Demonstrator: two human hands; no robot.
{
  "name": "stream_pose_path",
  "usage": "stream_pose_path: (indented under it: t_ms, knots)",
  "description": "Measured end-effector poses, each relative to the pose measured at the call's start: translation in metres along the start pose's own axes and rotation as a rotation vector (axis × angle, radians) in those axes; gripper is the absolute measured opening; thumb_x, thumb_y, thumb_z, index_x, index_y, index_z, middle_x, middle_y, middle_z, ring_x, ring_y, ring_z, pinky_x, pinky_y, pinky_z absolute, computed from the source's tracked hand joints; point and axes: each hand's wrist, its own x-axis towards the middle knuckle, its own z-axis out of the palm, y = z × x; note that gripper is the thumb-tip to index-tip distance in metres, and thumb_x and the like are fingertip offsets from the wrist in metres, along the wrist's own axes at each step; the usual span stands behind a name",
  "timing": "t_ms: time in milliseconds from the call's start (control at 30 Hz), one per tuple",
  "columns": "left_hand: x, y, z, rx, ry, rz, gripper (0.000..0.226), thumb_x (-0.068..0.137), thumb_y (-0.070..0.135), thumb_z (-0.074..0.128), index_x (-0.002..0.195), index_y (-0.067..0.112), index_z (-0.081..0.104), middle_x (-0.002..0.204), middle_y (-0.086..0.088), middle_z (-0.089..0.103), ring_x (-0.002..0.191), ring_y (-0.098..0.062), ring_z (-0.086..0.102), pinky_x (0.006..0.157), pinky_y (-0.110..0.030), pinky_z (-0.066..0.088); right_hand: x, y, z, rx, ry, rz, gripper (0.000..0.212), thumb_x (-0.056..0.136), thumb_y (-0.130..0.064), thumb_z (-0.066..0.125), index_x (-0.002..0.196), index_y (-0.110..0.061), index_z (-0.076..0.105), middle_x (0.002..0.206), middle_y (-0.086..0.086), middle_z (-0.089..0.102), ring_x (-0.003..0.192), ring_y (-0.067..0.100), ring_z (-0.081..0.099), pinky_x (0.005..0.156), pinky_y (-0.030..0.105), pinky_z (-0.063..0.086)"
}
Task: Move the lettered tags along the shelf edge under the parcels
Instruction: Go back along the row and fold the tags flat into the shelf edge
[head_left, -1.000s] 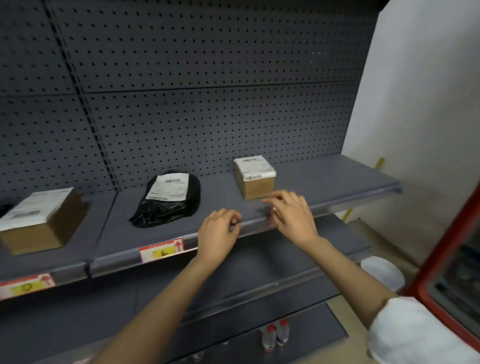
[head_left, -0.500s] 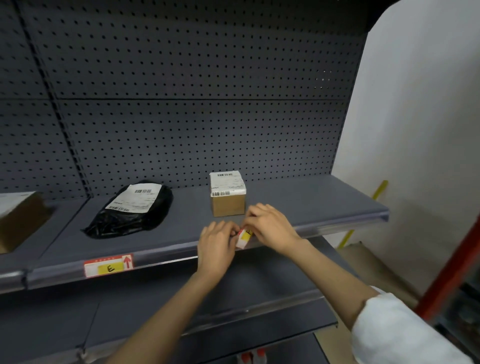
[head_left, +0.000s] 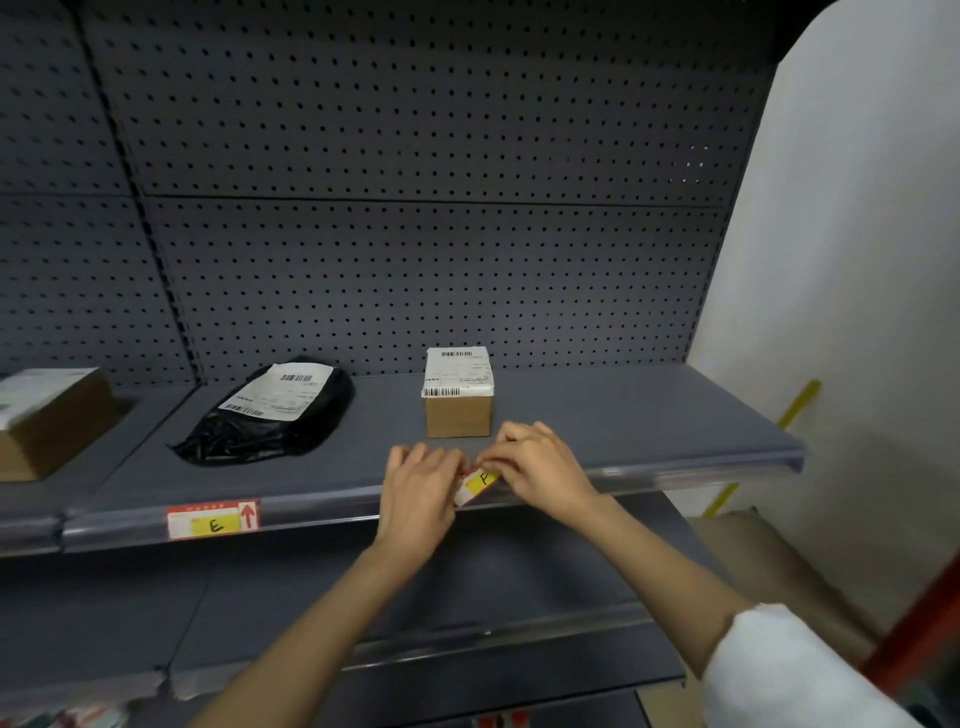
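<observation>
A small tag lettered F (head_left: 477, 485), white and yellow with a red border, is tilted at the shelf edge (head_left: 675, 473), pinched between my left hand (head_left: 418, 493) and my right hand (head_left: 535, 467). It sits just below a small cardboard box (head_left: 458, 397) with a white label. Further left, a tag lettered E (head_left: 213, 521) with a red arrow rests in the edge strip under a black plastic parcel (head_left: 270, 413). A larger cardboard box (head_left: 49, 421) stands at the far left; no tag shows beneath it.
Grey perforated back panels (head_left: 415, 260) rise behind the shelf. A lower shelf (head_left: 493, 587) juts out beneath my forearms. A white wall (head_left: 857, 260) and a yellow stick (head_left: 795, 405) stand to the right, and a red frame (head_left: 924, 623) at the lower right.
Both hands came together at the shelf edge under the small box and took hold of the F tag, which now shows between the fingers. The view shifted right, then back slightly left.
</observation>
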Motion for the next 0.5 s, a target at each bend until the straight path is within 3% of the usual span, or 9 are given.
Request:
stream_pose_path:
  t_ms: [133,300,500]
  knots:
    - [0.009,-0.01,-0.013,0.191,-0.082,0.176,0.035,0.051,0.004,0.074,0.08,0.019,0.06,0.072,0.0,0.065,0.072,-0.025,0.057,0.073,-0.033,0.029,0.0,0.002,0.008,-0.02,-0.008,-0.025,0.016,0.09,-0.028,0.056,0.102,-0.027,0.067,0.093,-0.001,0.065,0.091,0.017,0.055,0.078,0.024,0.027]
    - [0.009,-0.017,-0.016,0.028,-0.138,0.122,0.017,0.069,0.006,0.071,0.081,0.018,0.065,0.074,-0.003,0.069,0.074,-0.026,0.058,0.07,-0.034,0.037,-0.003,-0.001,0.009,-0.027,-0.018,-0.025,0.007,0.085,-0.028,0.063,0.09,-0.024,0.06,0.09,-0.006,0.067,0.088,0.015,0.056,0.075,0.02,0.025]
    - [-0.002,-0.02,-0.011,0.013,-0.115,0.163,0.023,0.073,0.006,0.071,0.092,0.019,0.07,0.083,-0.005,0.067,0.077,-0.026,0.059,0.072,-0.036,0.043,-0.011,-0.003,0.008,-0.109,-0.035,0.084,0.006,0.084,-0.026,0.065,0.089,-0.026,0.067,0.094,-0.005,0.061,0.092,0.014,0.052,0.077,0.021,0.027]
